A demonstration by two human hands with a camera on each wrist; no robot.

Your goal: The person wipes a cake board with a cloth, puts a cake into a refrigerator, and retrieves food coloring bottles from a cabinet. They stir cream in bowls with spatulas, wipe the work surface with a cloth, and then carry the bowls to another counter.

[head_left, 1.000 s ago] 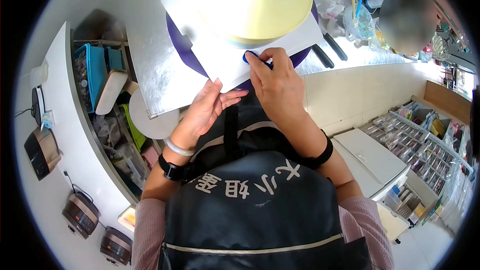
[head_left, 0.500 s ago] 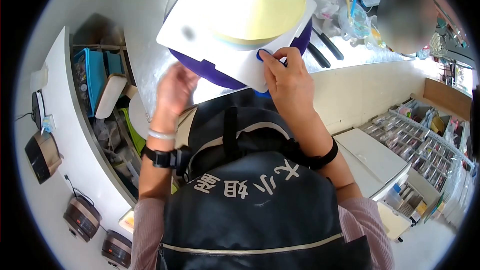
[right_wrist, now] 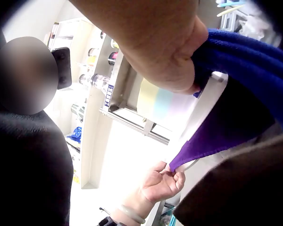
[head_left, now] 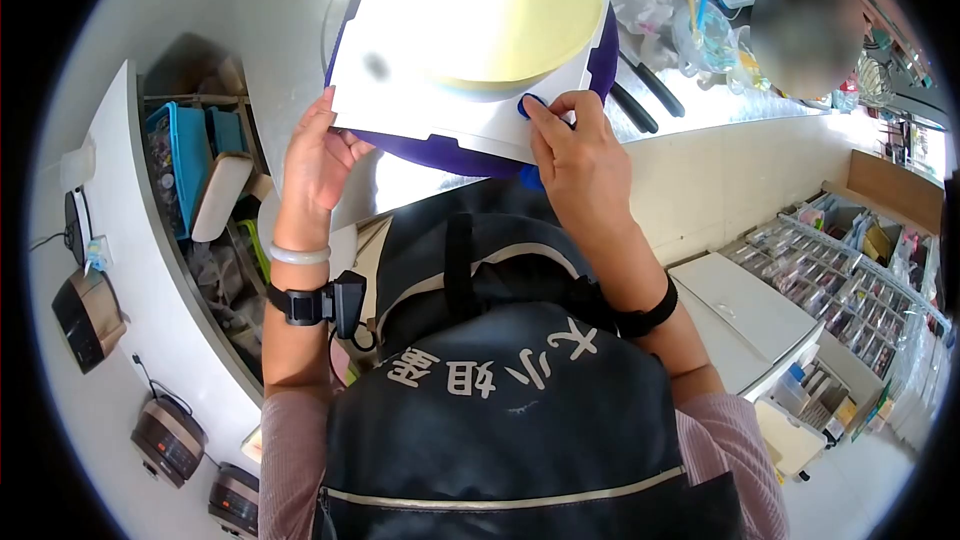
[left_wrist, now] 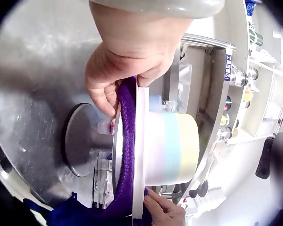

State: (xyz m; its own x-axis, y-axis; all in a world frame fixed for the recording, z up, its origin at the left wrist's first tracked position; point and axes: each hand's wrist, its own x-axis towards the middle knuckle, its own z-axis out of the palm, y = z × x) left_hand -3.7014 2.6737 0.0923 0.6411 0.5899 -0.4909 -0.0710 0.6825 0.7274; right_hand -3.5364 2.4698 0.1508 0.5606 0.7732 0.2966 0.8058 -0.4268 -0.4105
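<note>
A tall round cake [head_left: 480, 10] with pastel yellow, blue-green and pale lilac bands stands on a white cake board [head_left: 460, 120]. Beneath the board a purple cloth [head_left: 430, 152] lies over a turntable, whose foot [left_wrist: 78, 141] shows in the left wrist view. My left hand [head_left: 318, 160] grips the board's left corner, thumb and fingers on either side of its edge together with the cloth. At the front right edge, my right hand [head_left: 585, 160] pinches a blue cloth [right_wrist: 240, 52] against the board. Part of that cloth is hidden behind the hand.
Two black-handled knives [head_left: 645, 100] lie to the right of the board. Beyond them are a plastic cup [head_left: 708, 45] with sticks and crumpled plastic bags [head_left: 640, 5]. Below on the left, a shelf holds a blue bin [head_left: 172, 170]. A metal worktop [head_left: 285, 20] surrounds the turntable.
The board with the cake has turned counterclockwise. My left hand let go near its front corner and moved left to grip its left corner. My right hand moved slightly right, still pinching blue cloth.
</note>
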